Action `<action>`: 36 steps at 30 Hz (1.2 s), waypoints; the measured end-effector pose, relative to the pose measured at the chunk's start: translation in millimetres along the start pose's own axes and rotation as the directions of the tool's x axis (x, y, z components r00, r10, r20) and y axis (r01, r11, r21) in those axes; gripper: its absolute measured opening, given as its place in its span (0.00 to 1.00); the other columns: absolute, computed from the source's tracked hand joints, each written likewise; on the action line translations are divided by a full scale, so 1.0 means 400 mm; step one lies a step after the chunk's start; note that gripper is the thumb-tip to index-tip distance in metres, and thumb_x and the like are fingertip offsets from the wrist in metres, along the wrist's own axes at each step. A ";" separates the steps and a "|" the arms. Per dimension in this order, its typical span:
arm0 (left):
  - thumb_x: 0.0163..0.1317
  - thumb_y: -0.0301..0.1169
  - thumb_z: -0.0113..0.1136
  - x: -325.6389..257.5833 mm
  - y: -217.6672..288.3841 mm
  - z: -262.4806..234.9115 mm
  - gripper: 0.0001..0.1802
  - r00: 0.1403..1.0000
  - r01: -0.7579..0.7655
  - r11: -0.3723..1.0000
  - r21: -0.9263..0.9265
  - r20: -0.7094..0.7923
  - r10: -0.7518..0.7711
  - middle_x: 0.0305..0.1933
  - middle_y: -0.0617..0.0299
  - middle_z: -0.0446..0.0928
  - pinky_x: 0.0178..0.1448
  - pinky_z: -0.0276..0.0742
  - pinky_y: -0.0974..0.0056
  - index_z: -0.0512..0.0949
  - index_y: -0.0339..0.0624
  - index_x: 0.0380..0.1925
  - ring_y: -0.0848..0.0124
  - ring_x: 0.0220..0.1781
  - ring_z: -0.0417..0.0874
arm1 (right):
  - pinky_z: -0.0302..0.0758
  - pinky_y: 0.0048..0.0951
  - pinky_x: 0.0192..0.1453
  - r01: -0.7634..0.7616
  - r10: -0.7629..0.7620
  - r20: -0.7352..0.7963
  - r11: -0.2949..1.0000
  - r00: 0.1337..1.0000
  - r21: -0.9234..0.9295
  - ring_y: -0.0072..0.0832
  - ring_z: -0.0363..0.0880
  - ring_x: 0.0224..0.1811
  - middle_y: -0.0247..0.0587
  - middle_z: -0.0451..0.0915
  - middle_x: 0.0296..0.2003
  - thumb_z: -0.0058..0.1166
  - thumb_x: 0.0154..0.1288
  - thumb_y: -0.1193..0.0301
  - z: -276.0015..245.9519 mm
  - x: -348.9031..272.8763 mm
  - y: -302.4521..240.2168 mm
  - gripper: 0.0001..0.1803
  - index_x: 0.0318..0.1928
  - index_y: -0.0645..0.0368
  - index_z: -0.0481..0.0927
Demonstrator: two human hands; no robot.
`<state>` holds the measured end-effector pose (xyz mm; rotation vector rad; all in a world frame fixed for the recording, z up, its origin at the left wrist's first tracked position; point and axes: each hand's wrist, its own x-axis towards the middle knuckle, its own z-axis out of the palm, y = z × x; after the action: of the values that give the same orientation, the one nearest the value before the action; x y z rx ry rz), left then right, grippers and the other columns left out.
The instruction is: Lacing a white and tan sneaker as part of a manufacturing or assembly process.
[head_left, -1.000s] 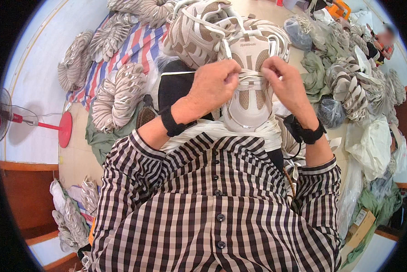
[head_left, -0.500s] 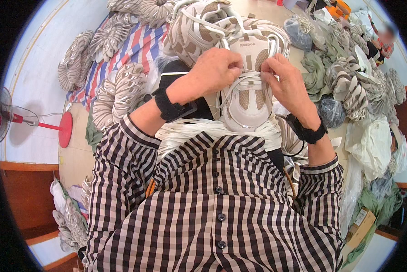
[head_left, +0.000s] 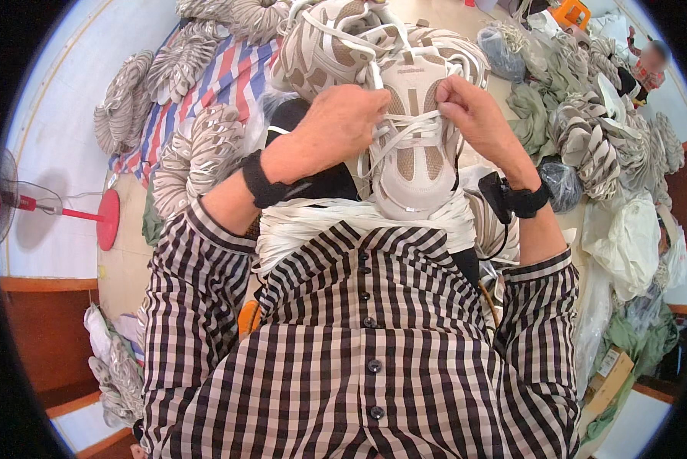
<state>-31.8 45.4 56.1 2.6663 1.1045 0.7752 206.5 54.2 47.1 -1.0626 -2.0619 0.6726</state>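
Note:
A beige and tan shoe upper (head_left: 414, 193) lies before me, toe toward my body, with a white shoelace (head_left: 413, 120) crossing its tongue. At the upper's left edge, my left hand (head_left: 340, 127) is closed with its fingertips pinched on the lace. My right hand (head_left: 474, 116) is also closed, pinching the lace at the opposite edge. Between the two hands the lace runs over the tongue, and a loop hangs down on the left side. Under the toe, a bundle of white laces (head_left: 301, 236) lies across my lap.
More shoe uppers (head_left: 324, 57) are heaped just beyond my hands. Coiled strings of uppers (head_left: 199, 157) lie on the left, near a striped sheet (head_left: 206, 88) and a red-based fan (head_left: 108, 219). On the right are a white plastic bag (head_left: 625, 245), green cloth (head_left: 533, 118) and a person (head_left: 649, 73).
Both hands have moved slightly apart and up, the left one outward to the left. The lace crossing the tongue now spans a wider gap between them.

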 end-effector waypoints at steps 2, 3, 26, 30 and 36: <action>0.57 0.27 0.53 -0.013 -0.006 -0.011 0.05 0.999 -0.043 0.997 0.067 0.006 0.042 0.24 0.46 0.72 0.34 0.68 0.49 0.70 0.36 0.29 0.45 0.31 0.75 | 0.68 0.28 0.34 -0.006 0.008 -0.024 0.997 1.000 0.073 0.24 0.68 0.26 0.35 0.71 0.23 0.47 0.61 0.78 -0.003 -0.016 0.027 0.03 0.36 0.61 0.70; 0.57 0.27 0.53 -0.013 -0.009 -0.011 0.05 0.999 -0.041 0.997 0.065 0.006 0.040 0.24 0.46 0.72 0.34 0.68 0.49 0.70 0.36 0.29 0.45 0.31 0.75 | 0.68 0.28 0.34 -0.008 0.009 -0.022 0.997 1.000 0.073 0.24 0.68 0.26 0.35 0.71 0.23 0.47 0.61 0.78 -0.010 -0.022 0.035 0.03 0.36 0.61 0.70; 0.50 0.26 0.59 0.001 0.119 0.038 0.08 0.969 -0.064 0.982 0.179 -0.223 0.104 0.28 0.54 0.73 0.38 0.71 0.57 0.71 0.40 0.29 0.56 0.32 0.76 | 0.69 0.19 0.31 -0.212 0.292 0.037 0.597 0.956 0.773 0.15 0.67 0.24 0.24 0.67 0.22 0.54 0.64 0.70 -0.153 -0.043 0.025 0.10 0.45 0.59 0.74; 0.50 0.23 0.58 -0.004 0.123 0.051 0.08 0.957 -0.018 0.997 0.069 -0.289 0.037 0.26 0.53 0.75 0.38 0.72 0.57 0.72 0.39 0.31 0.55 0.31 0.76 | 0.69 0.23 0.33 -0.055 0.337 -0.131 0.490 0.932 0.870 0.16 0.65 0.24 0.26 0.66 0.23 0.53 0.64 0.73 -0.251 -0.079 0.082 0.13 0.48 0.63 0.72; 0.53 0.22 0.59 -0.013 0.120 0.061 0.10 0.934 0.146 0.944 -0.296 -0.272 -0.230 0.33 0.55 0.80 0.45 0.74 0.63 0.74 0.38 0.36 0.64 0.38 0.81 | 0.67 0.25 0.35 0.074 0.396 -0.306 0.504 0.866 0.861 0.19 0.65 0.27 0.27 0.64 0.23 0.52 0.65 0.76 -0.426 -0.168 0.149 0.15 0.51 0.66 0.69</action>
<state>7.2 8.6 49.0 2.2243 1.1999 1.2293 395.3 50.1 85.3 -0.6975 -0.9328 1.2258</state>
